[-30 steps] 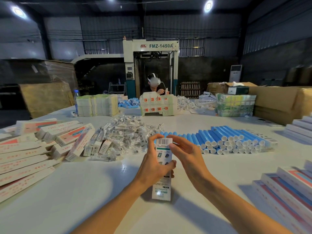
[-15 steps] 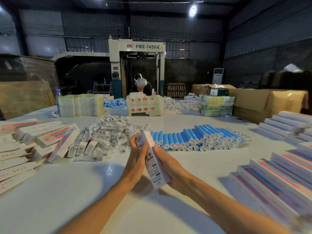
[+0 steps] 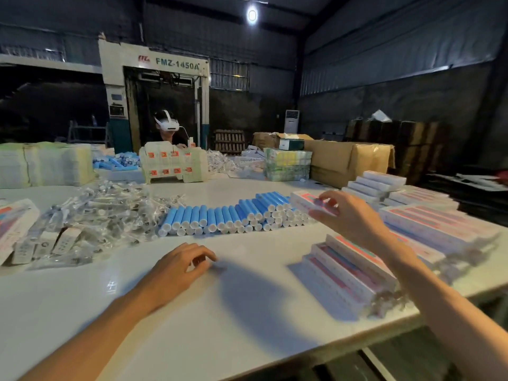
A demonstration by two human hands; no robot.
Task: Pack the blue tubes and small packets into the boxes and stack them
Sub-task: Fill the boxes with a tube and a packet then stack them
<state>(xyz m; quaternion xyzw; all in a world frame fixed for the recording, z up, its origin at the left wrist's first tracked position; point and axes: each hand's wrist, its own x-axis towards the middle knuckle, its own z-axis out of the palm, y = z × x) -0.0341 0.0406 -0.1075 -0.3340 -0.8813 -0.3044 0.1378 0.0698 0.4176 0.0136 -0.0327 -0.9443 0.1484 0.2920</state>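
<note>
My right hand (image 3: 349,218) grips a long white box (image 3: 303,200) with pink and teal print, held in the air over the right end of the row of blue tubes (image 3: 220,215). Just below and to the right lies a stack of closed boxes (image 3: 349,270), with more stacked boxes (image 3: 439,229) behind it. My left hand (image 3: 181,265) hovers low over the white table (image 3: 220,320), fingers loosely curled and holding nothing. A heap of small clear packets (image 3: 110,210) lies left of the tubes. Flat unfolded boxes (image 3: 13,224) sit at the far left.
A person wearing a headset (image 3: 167,127) sits across the table behind a carton display (image 3: 173,166). Large cardboard cartons (image 3: 349,160) and a wrapped bundle (image 3: 287,167) stand at the back right. The table's edge (image 3: 357,342) runs diagonally at the lower right.
Both hands held the box upright in front of me; now my left hand has let go and dropped toward the table. My right hand carried the box to the right, and my view swung right.
</note>
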